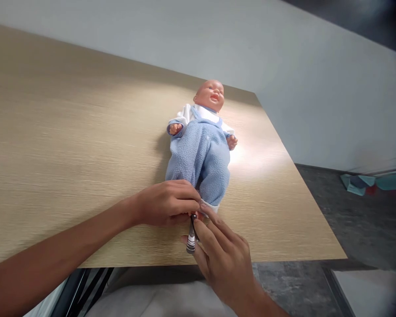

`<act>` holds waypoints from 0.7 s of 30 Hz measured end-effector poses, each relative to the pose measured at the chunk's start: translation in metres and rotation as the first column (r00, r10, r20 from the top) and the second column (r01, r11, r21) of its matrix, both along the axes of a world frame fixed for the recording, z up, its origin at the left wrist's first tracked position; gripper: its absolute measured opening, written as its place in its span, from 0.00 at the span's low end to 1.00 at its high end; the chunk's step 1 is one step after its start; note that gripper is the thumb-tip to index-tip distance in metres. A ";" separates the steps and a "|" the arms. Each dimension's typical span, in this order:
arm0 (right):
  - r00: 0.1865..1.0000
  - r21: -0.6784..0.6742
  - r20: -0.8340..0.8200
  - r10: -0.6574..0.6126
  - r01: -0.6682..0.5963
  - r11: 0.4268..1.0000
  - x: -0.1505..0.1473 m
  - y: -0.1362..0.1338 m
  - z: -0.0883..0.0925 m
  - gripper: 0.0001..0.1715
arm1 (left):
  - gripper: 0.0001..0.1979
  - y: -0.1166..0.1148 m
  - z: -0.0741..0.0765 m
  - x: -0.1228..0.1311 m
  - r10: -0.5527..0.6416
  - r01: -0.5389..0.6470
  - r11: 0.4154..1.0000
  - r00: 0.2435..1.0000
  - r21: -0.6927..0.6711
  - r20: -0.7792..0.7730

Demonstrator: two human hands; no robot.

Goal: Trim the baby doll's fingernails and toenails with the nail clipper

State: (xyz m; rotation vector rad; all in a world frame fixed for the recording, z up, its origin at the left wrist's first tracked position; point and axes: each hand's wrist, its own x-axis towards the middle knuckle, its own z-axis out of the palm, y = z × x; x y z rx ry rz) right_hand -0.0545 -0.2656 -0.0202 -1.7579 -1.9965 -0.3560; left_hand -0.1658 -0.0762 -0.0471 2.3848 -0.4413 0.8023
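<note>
- Counter (69,132): smooth wood-grain top w/ nothing to chock the doll (201,149). A pull on a leg could slide the whole body toward the near edge.
- Left hand (166,203): closed, fingers pinched round the end of the doll's leg on that side, at the cuff. Risk: the fleece is soft & loose, so the pinch may catch fabric only and let the foot shift inside. The foot itself is hidden under the fingers.
- Tool (192,237): slim, metallic-looking w/ dark bands, tip right at the pinch point; type can't be told. Risk: the tip sits v. close to the left fingertips and the cuff, so a slip could nick skin or snag fleece.
- Right hand (226,259): closed on the tool, thumb & forefinger gripping it near the upper end, lower end sticking out. Risk: this is a fingertip hold near one end, so the tool could twist or drop. It sits just inside the counter's front edge, so a drop may reach the floor (350,229).
- Doll, location: on its back, right-hand part of the counter, head away from the person, legs toward the near edge.
- Doll, appearance: plastic head & bare hands, blue fleece romper, white collar & sleeves w/ blue trim, white cuff on the right-side leg. Arms are spread, legs slightly apart.
</note>
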 end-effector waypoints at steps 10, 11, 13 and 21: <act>0.939 0.000 -0.343 0.014 -0.015 1.000 0.007 0.003 0.003 0.14 | 0.09 0.004 -0.001 0.002 -0.004 0.002 0.999 0.999 0.038 0.047; 0.939 0.000 -0.342 0.015 -0.016 1.000 0.007 0.003 0.003 0.14 | 0.09 0.004 -0.001 0.002 -0.006 0.004 0.999 0.999 0.034 0.053; 0.945 -0.006 -0.326 0.014 -0.017 1.000 0.007 0.004 0.006 0.15 | 0.10 0.004 -0.001 0.002 -0.010 0.009 1.000 0.998 0.024 0.058; 0.943 -0.040 -0.333 0.001 -0.016 0.999 0.011 0.007 0.021 0.14 | 0.12 0.002 -0.001 0.003 0.017 -0.018 1.000 0.999 0.015 0.051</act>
